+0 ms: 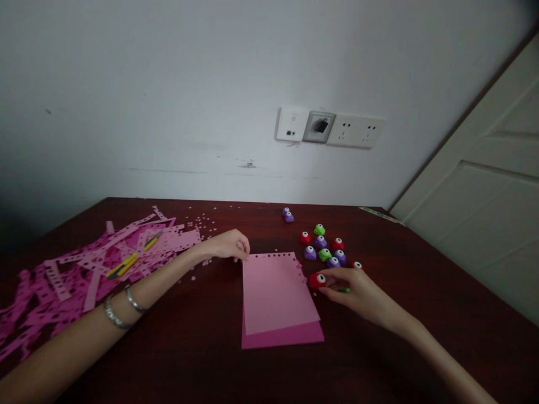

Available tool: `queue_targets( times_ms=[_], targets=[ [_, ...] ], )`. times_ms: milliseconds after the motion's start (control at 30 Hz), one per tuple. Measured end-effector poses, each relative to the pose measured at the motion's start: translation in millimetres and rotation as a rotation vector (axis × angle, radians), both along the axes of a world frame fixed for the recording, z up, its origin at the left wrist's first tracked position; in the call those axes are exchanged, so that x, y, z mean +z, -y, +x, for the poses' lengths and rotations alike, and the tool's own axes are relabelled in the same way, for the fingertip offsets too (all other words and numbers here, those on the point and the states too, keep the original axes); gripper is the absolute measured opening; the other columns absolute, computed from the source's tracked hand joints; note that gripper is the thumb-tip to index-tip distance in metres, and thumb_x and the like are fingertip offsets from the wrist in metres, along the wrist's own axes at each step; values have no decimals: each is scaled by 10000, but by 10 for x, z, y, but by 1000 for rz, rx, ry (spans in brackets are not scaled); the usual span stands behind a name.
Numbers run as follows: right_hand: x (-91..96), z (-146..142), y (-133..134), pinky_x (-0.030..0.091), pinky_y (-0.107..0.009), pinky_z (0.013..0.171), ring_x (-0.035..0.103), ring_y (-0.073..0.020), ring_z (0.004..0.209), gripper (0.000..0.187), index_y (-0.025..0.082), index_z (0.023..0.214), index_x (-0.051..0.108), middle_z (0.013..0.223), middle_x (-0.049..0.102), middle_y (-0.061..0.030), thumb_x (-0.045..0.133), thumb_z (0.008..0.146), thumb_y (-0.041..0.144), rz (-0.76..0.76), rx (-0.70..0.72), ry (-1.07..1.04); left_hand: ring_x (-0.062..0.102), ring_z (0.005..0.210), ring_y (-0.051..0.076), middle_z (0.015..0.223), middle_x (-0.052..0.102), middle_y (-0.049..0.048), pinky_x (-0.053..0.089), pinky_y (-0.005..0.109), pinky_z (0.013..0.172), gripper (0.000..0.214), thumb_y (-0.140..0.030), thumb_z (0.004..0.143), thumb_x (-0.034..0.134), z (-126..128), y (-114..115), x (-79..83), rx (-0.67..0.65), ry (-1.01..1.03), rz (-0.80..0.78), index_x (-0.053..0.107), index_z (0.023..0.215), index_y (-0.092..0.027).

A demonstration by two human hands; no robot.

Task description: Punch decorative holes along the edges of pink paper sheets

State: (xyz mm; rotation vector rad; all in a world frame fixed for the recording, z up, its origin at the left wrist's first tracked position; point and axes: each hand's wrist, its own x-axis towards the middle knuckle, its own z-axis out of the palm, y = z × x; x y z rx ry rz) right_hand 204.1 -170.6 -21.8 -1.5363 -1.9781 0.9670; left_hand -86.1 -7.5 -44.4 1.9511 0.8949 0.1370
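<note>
A light pink sheet of paper (275,297) lies over a darker pink sheet (286,338) on the table. Punched holes run along its top edge and partly down its right side. My left hand (229,245) pinches the sheet's top left corner. In my right hand (351,283) is a red craft punch (316,281), held by the fingers at the sheet's right edge. Small pink cut-outs lie beside that edge. Behind my right hand stand several more punches, such as a green one (319,230), a purple one (310,253) and a red one (305,238).
Left of my left arm spreads a heap of punched pink paper strips (92,264), with yellow-handled scissors or a cutter (130,262) on top. Tiny cut-outs dot the dark red table (421,314). Two purple punches (288,215) stand near the wall, which carries sockets (356,131).
</note>
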Motion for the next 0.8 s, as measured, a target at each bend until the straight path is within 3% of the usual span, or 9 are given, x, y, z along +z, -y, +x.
queue_targets(
  times_ms=[333, 800],
  targets=[
    [-4, 38, -19, 496, -267, 713, 633, -176, 803, 234, 179, 977, 653, 882, 688, -39, 541, 810, 299, -3, 17, -8, 447, 490, 72, 536, 553, -13, 340, 228, 500, 201, -298, 594, 700, -68, -42, 118, 121, 114, -179, 642, 671, -122],
    [-71, -6, -3, 509, -277, 719, 626, -169, 804, 228, 202, 1002, 649, 919, 681, -33, 541, 814, 273, -2, 23, -11, 452, 510, 71, 562, 556, -5, 330, 233, 514, 226, -279, 580, 724, -72, -52, 102, 164, 111, -284, 646, 705, -107]
  ],
)
